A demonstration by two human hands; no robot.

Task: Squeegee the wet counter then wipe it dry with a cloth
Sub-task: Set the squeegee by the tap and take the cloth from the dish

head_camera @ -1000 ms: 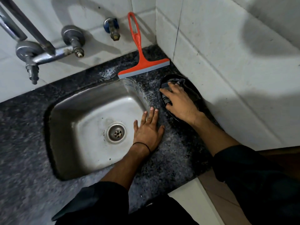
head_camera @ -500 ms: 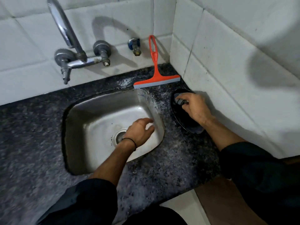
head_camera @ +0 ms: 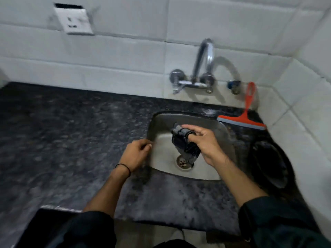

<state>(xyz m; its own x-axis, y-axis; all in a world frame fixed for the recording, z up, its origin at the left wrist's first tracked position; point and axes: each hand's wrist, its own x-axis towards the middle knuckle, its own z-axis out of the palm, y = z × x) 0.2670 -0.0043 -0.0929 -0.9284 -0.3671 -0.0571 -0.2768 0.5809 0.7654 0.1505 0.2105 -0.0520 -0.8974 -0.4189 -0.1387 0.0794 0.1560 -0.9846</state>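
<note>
My right hand (head_camera: 204, 142) is shut on a dark grey cloth (head_camera: 184, 144), which hangs bunched above the steel sink (head_camera: 209, 169), over the drain. At the sink's left rim hovers my left hand (head_camera: 137, 153), fingers loosely curled and holding nothing. The red squeegee (head_camera: 245, 117) stands in the back right corner, blade down on the dark speckled counter (head_camera: 71, 140), handle leaning on the tiled wall. The counter looks wet and streaky around the sink.
A chrome tap (head_camera: 200, 68) juts from the wall above the sink, with a small blue valve (head_camera: 232, 86) to its right. A black round dish (head_camera: 270, 165) lies on the counter right of the sink. A white wall socket (head_camera: 73, 20) sits at upper left.
My right hand lifted the cloth out of the black dish and carried it left over the sink. My left hand moved from inside the sink to its left rim. The view swung left.
</note>
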